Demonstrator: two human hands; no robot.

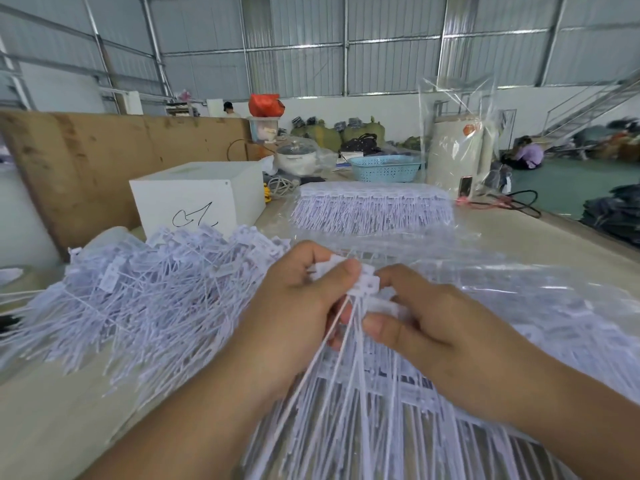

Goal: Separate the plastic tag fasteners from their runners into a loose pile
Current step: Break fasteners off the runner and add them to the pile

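- Left hand [294,299] pinches the heads of a fastener strip [360,282], thumb on top; its tails hang toward the person.
- Right hand [426,327] grips the adjoining heads, apparently one fastener, though blur hides the break point.
- Both hands meet at the strip; its long axis runs away from the viewer.
- Loose pile [149,299] lies on the counter [52,410], left of the left hand.

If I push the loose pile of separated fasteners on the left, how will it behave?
The loose pile of fasteners would probably slide light, being thin plastic. Its crossed, tangled tails suggest that it drags as a clump and sheds strays. The tails look thin, likely bending rather than breaking.
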